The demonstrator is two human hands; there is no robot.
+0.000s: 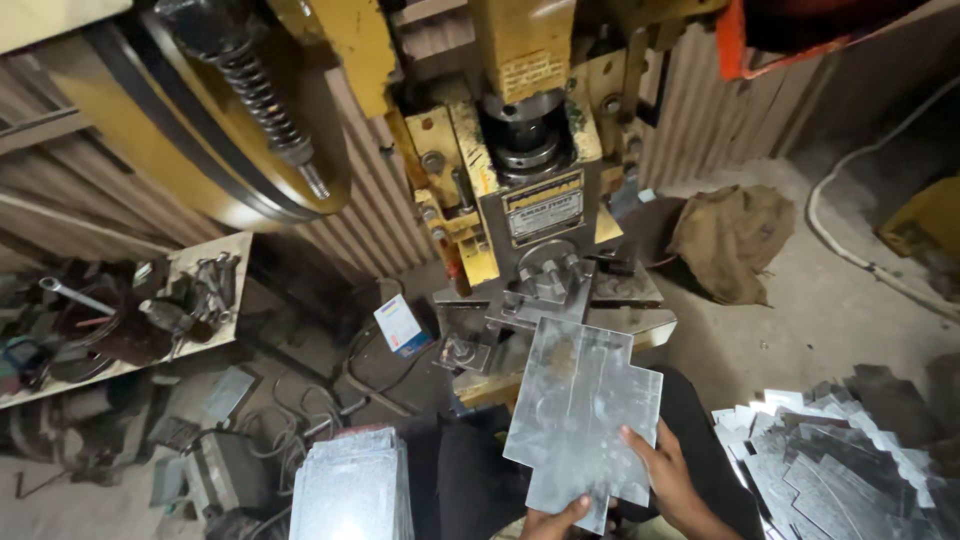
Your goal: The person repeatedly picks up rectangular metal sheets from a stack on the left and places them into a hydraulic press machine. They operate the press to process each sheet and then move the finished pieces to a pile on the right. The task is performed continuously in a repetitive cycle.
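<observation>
Head view of a yellow power press (pixel 520 150). A notched galvanised sheet blank (pixel 580 420) is held flat and tilted, its far edge toward twelve o'clock at the die bed (pixel 560 300), apparently so that the notched end lines up with the tooling under the ram.

The right hand (pixel 675 480) grips the blank's edge at four o'clock, thumb on top and the other fingers closed beneath. The left hand (pixel 555 520) pinches the near edge at six o'clock; only its fingertips show, curled narrowly on the metal.

A neat stack of plain sheets (pixel 350 485) stands at eight o'clock of the blank, within reach of the left hand. A loose heap of cut pieces (pixel 840 460) lies at three o'clock on the floor, likely for quick dropping. Spanners rest on a worktop (pixel 215 250) at ten o'clock.
</observation>
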